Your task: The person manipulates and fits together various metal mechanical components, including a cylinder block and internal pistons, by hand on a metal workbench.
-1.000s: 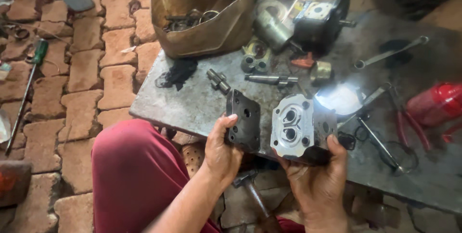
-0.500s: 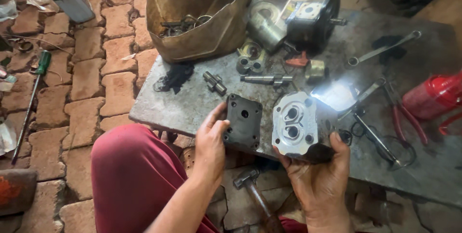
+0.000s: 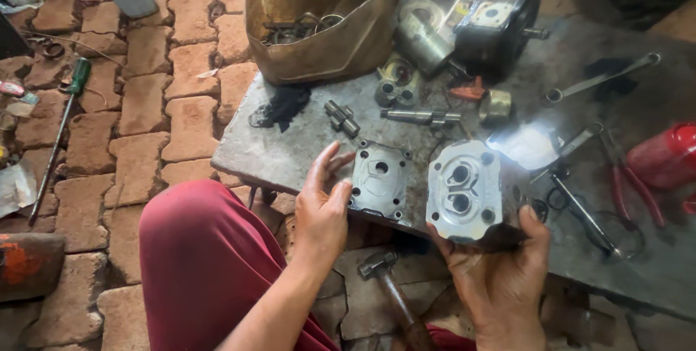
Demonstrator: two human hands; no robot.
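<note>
My left hand (image 3: 321,204) holds a flat grey metal cover plate (image 3: 380,179) by its left edge; the plate has corner holes and a centre bore and leans on the near edge of the metal table (image 3: 290,146). My right hand (image 3: 500,278) grips from below a bright metal pump housing (image 3: 464,191) with two round bores facing up. Plate and housing sit side by side, a small gap between them.
A brown bag (image 3: 319,21) of parts stands at the table's back left. Shafts (image 3: 419,115), a black pump body (image 3: 500,28), a spanner (image 3: 602,79), pliers (image 3: 631,191) and a red can (image 3: 663,155) lie on the table. A hammer (image 3: 388,286) lies on the brick floor; a screwdriver (image 3: 61,126) lies far left.
My left hand has turned the cover plate from its dark side to its light grey face and laid it flatter. The housing stays in my right hand.
</note>
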